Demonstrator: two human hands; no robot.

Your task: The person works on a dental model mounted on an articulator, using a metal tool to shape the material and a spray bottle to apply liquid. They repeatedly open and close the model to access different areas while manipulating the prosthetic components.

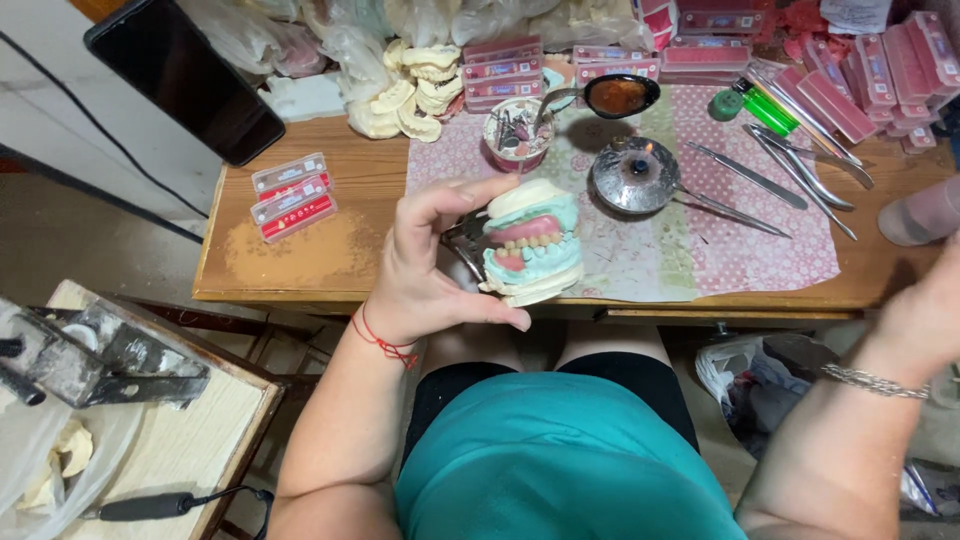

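The left hand grips the denture model above the tabletop edge – a slip could drop it floorward – while the right hand, blurred at the frame edge, cannot be judged.

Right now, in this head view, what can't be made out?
- Right hand: blurred and cut off by the right edge; whether it holds anything is unclear.
- Metal frame behind the denture model: mostly hidden by the left hand and the model.
- Contents of the small cup: too small to tell apart.
- Pink object at the right edge: blurred, cut off.
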